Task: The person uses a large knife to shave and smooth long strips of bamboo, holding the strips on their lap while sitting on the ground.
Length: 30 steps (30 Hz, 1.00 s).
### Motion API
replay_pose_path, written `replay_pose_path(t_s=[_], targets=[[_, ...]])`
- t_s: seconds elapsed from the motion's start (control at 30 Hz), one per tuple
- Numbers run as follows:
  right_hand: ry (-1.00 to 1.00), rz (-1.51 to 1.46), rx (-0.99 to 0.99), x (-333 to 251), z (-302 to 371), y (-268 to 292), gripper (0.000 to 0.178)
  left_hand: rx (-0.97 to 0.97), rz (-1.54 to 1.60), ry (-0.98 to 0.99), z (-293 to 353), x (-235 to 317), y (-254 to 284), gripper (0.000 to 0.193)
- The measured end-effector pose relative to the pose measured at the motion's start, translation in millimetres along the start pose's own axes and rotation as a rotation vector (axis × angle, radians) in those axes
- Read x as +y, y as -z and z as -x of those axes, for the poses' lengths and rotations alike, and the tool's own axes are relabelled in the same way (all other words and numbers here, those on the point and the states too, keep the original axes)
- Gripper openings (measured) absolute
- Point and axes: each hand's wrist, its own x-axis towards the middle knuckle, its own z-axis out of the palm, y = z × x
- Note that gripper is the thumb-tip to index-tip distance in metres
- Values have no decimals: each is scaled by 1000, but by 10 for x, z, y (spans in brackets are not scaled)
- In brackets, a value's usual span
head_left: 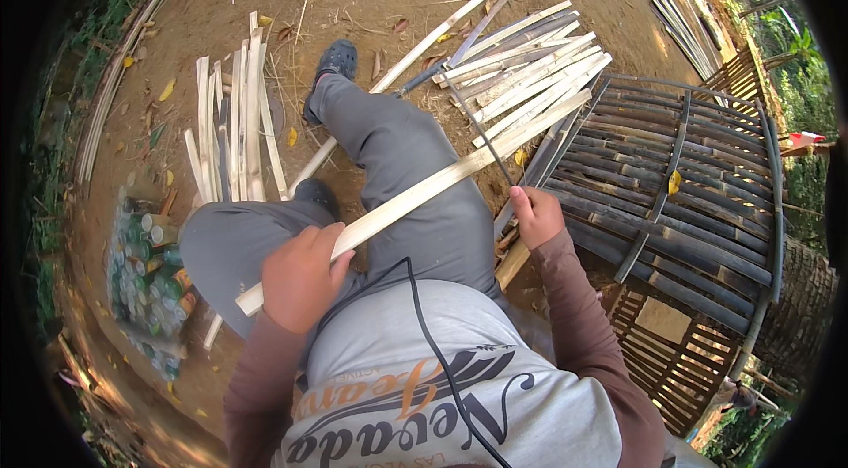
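A long pale split-bamboo strip lies slantwise over my thighs. My left hand is closed around it close to its lower-left end. My right hand is closed on a long, thin, dark tool, which may be a blade seen edge-on. The tool slants up and to the left, crossing the bamboo strip near its far end. Whether the two touch is not clear. Beyond the strip's far end is a pile of similar pale strips on the ground.
More strips lie on the ground at the left. Below them sits a heap of bottles and cans. A dark bamboo bench stands close on my right. One long pole runs across the dirt past my shoes.
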Motion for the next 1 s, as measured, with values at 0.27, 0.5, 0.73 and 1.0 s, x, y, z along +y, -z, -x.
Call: replay_pose_path(t_s=[0.27, 0.5, 0.73, 1.0], targets=[[288, 245, -156, -512, 370, -310, 57, 39, 39, 10, -24, 152, -48, 34], [394, 243, -171, -697, 542, -371, 53, -137, -95, 141, 9, 237, -41, 24], [320, 155, -167, -871, 578, -257, 56, -18, -119, 73, -108, 467, -18, 20], [163, 309, 78, -749, 122, 315, 65, 198, -179, -77, -476, 709, 238, 21]])
